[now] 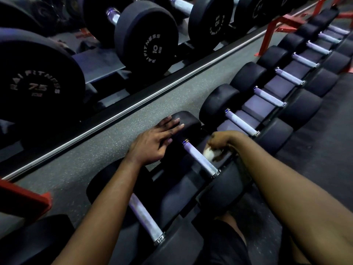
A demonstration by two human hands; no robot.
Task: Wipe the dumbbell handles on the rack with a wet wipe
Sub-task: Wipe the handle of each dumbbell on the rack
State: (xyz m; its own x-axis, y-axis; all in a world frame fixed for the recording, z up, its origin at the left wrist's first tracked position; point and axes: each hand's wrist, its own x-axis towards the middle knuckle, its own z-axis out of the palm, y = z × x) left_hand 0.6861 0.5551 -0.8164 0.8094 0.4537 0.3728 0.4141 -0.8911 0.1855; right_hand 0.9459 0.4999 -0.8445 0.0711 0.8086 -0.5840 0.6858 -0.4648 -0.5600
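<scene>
Nearest the camera, at lower centre, a first dumbbell (pixel 179 243) is seen lying across the low rack (pixel 254 109), its knurled grip touched by neither hand. Just beyond it lies the second dumbbell (pixel 225 186), the one being attended to.

The left hand (pixel 152 142) is laid flat on the far head of the second dumbbell, fingers straight and slightly spread. Nothing is held in it.

The right hand (pixel 219 141) is curled round a bunched white wet wipe (pixel 209 154), which is pressed against the right side of the second handle (pixel 198 157), roughly midway along it. The fingertips are blurred and partly hidden under the wipe.

Farther along, a row of black dumbbells (pixel 271 96) with pale handles is set side by side, receding toward the upper right. A grey speckled surface (pixel 114 134) is seen behind the row. Beyond that, larger dumbbell heads marked 7.5 (pixel 36 87) and 10 KG (pixel 147 46) are noted. Red frame members (pixel 271 33) are visible at the upper right.
</scene>
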